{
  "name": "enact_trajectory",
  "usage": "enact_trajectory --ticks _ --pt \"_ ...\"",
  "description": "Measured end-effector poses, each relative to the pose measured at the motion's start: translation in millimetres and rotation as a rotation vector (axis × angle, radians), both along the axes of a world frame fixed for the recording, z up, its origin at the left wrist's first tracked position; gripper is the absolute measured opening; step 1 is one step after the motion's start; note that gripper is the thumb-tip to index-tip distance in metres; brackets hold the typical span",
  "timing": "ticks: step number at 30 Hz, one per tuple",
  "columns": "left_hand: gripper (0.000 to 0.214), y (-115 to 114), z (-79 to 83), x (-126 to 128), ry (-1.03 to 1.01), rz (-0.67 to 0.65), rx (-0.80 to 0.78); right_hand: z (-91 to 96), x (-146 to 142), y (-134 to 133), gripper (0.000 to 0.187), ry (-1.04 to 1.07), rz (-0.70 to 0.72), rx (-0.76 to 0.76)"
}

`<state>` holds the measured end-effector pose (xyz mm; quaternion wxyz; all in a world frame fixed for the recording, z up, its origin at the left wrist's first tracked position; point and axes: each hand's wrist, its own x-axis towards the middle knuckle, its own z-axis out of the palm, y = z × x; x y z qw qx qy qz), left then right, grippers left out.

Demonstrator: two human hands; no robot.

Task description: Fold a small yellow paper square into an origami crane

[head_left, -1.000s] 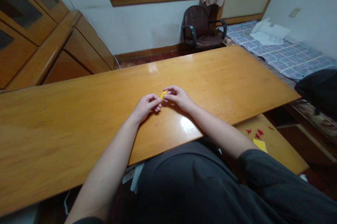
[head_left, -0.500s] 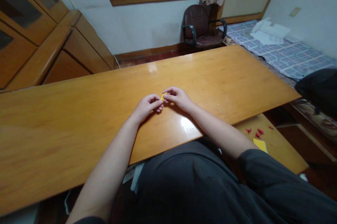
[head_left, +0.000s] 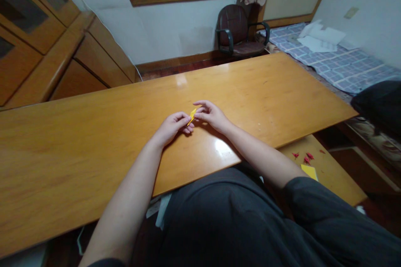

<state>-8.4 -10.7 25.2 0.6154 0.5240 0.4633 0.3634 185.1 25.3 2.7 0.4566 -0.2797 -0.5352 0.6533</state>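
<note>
Paper (head_left: 193, 113), yellow, is pinched by left hand (head_left: 171, 128) and right hand (head_left: 212, 117), each grip nearly closed; contents of the cabinet (head_left: 25, 8) unclear.

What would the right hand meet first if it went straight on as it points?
The right hand would meet the small yellow piece at its fingertips, then likely the left hand, which pinches that piece. Its raised finger might pass above; depth is unclear in this single view.

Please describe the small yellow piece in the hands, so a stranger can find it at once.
Find the long wooden table. Near its middle, the left hand and right hand hold a small folded yellow piece between them. Unlike the flat yellow sheet lying at lower right, it is held up in the hands.
</note>
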Motion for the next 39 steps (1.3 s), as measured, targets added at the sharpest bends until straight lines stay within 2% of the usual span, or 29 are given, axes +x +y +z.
enact_trajectory --ticks 7,20,27,39 --pt "0.040 1.6 -4.1 -1.1 -0.018 0.010 0.003 4.1 0.8 -2.8 0.044 -0.028 0.002 -0.036" --pt "0.039 0.7 -2.4 -8.7 -0.005 -0.137 -0.032 6.4 3.1 -4.1 0.044 -0.055 0.061 -0.066" --pt "0.042 1.0 -0.1 -8.2 0.016 -0.124 -0.047 5.6 2.0 -4.1 0.043 -0.065 0.074 -0.057" --pt "0.047 -2.1 -1.9 -2.5 0.029 -0.046 0.029 1.5 -0.4 -3.9 0.044 -0.037 0.047 -0.071"
